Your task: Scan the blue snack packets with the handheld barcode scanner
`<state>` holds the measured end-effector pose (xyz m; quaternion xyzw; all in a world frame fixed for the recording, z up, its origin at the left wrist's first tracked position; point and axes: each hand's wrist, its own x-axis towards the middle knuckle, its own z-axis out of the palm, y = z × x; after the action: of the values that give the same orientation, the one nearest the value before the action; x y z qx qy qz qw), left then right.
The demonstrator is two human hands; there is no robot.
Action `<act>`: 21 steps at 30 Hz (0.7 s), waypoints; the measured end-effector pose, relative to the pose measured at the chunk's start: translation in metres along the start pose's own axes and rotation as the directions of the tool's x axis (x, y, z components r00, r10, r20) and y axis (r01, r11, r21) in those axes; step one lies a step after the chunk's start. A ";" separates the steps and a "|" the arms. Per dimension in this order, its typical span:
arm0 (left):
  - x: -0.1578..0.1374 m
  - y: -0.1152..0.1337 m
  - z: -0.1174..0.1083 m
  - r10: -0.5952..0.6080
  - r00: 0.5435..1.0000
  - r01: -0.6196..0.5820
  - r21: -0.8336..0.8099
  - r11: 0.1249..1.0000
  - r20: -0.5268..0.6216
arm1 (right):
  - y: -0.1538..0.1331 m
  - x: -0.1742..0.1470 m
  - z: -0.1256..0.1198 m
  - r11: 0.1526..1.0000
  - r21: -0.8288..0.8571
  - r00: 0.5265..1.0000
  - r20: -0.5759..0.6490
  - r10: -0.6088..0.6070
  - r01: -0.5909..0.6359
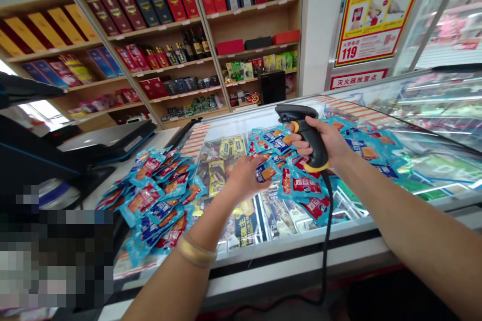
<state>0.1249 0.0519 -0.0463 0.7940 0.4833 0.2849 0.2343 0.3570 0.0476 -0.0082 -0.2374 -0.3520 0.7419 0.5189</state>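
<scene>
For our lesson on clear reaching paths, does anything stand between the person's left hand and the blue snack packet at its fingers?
Nothing visible does. The left hand is right at the blue snack packet; whether it grips it is unclear. The scanner, in the right hand, is off to the right.

Snack packets (146, 200) on the freezer lid (229, 125), scale (105, 143) at left, shelves (256, 24) behind, poster (380, 15) at right rear

Single head-worn view | faces forward and down | counter (278, 272) close below | shelves (244, 24) farther ahead
</scene>
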 end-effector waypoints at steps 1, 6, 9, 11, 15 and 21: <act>-0.001 -0.001 -0.002 0.019 1.000 -0.019 -0.006 1.000 0.004 | 0.000 0.000 0.002 1.000 -0.003 1.000 -0.001 -0.002 0.002; -0.003 -0.006 -0.010 0.114 0.993 -0.113 -0.062 0.992 0.017 | 0.002 0.000 0.007 1.000 -0.029 1.000 -0.005 0.004 -0.005; 0.000 -0.009 -0.013 0.064 0.996 -0.075 -0.209 0.975 -0.059 | 0.002 -0.001 0.007 1.000 -0.019 1.000 -0.026 0.001 -0.001; 0.003 -0.010 -0.013 -0.068 0.992 0.028 -0.331 0.943 -0.109 | 0.003 -0.001 0.006 1.000 -0.013 0.999 -0.032 0.004 -0.004; 0.007 -0.012 -0.010 -0.305 0.948 0.162 -0.686 0.709 -0.091 | 0.005 -0.002 0.006 1.000 -0.014 1.000 -0.019 0.014 -0.014; 0.010 -0.016 -0.008 -0.360 0.925 0.098 -0.837 0.538 -0.123 | 0.015 -0.002 0.007 0.996 -0.014 0.996 0.018 0.089 -0.089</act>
<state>0.1128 0.0682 -0.0487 0.4746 0.4246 0.5514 0.5390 0.3435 0.0404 -0.0148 -0.2494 -0.3507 0.7642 0.4804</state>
